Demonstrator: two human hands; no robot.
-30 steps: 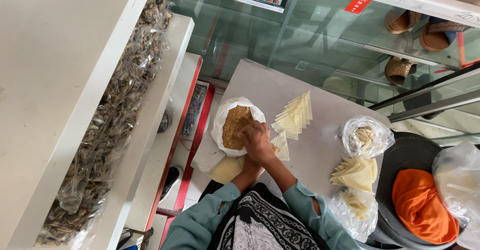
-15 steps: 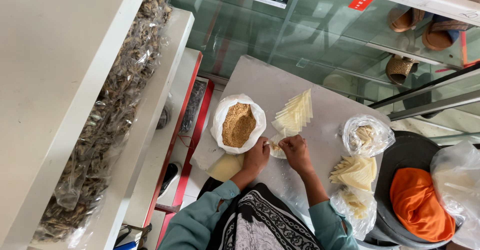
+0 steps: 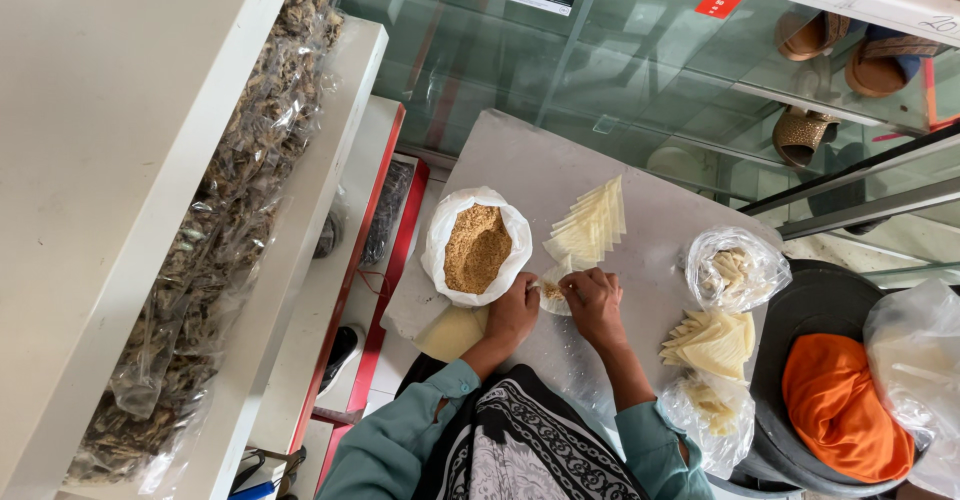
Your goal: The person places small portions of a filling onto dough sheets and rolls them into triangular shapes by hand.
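Filling a wrapper on the bench (image 3: 520, 165).

Beside bag of crumbs (image 3: 476, 248) and wrapper stack (image 3: 588, 224): left hand (image 3: 513, 312) and right hand (image 3: 592, 300) together, fingers (image 3: 572, 282) pinched shut on one small wrapper (image 3: 551, 293) with filling. Folding step, seemingly; next calls for a firm, even crease, no spill.

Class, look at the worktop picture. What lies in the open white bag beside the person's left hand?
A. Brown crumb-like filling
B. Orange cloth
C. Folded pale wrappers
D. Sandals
A: the white bag stands open by the left hand and holds brown crumb-like filling, while the pale wrappers are fanned out on the worktop beside it.
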